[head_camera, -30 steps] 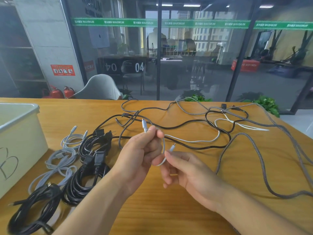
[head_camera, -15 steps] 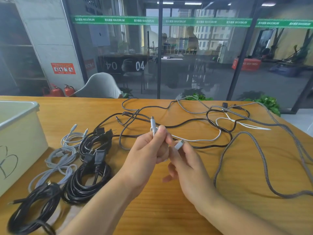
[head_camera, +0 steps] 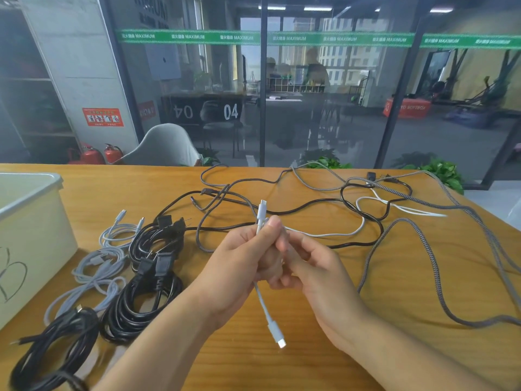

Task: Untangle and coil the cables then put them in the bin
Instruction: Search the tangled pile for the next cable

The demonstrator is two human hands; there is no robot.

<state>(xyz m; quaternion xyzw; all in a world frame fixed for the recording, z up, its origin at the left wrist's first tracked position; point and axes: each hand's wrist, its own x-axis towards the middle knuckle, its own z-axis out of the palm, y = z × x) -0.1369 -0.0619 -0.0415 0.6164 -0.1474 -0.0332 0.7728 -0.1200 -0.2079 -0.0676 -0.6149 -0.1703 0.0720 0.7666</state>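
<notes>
Head view: two hands meet over a white cable above the wooden table.

The left hand is closed round the white cable, one plug standing up above its thumb and the other plug end hanging down below the palm. The right hand touches the left, fingers curled in at the same cable; whether it truly grips it I cannot tell. From the hands the white cable runs right across the table into the loose tangle of black cable and grey braided cable. Left of the hands lie coiled black cables and coiled pale grey cables, just beside the cream bin at the left edge.
</notes>
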